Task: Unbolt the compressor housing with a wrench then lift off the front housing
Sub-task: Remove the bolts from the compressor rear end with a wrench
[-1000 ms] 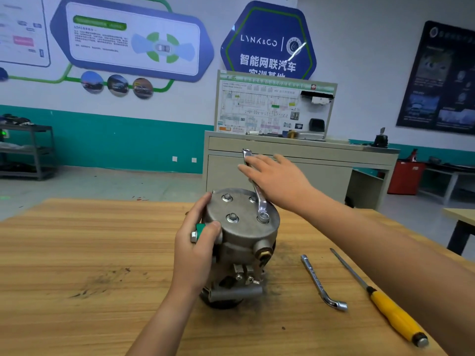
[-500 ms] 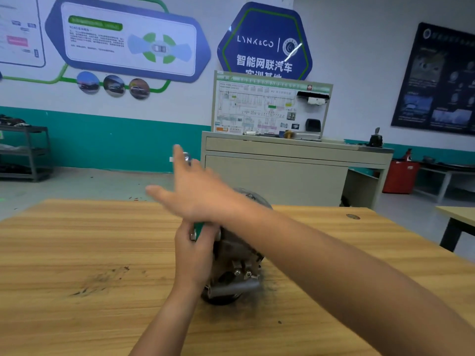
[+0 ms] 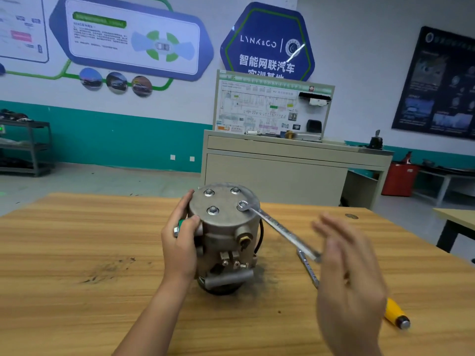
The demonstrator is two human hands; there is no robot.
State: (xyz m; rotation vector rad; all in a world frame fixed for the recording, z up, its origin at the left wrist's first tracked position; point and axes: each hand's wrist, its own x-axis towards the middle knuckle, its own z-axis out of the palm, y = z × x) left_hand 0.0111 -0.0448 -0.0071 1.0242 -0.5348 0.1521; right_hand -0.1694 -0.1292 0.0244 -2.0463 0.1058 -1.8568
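You are in the unbolting step. The compressor [image 3: 226,232] stands upright at the centre of the frame, on the table [image 3: 77,240]. Your left hand [image 3: 180,247] grips its left side, fingers curled round the body and thumb across the front. The wrench [image 3: 277,228] has its ring seated on the bolt [image 3: 243,204] at the right of the top face. Its handle slopes down toward the lower right.

Your right hand [image 3: 352,273] is there, fingers straight and spread, gripping nothing. It is blurred, so I cannot tell whether it touches the handle tip. The other three bolts [image 3: 212,209] look seated, so the housing is not ready to lift.

Next, I judge, you close that hand on the handle and swing it while the left hand braces.

For room, the table's right edge runs through the right of the frame. Under the handle's path lie a spare wrench [image 3: 308,271] and, at lower right, a screwdriver [image 3: 397,317]. Keep the swing above them. To the left the tabletop is open wood.
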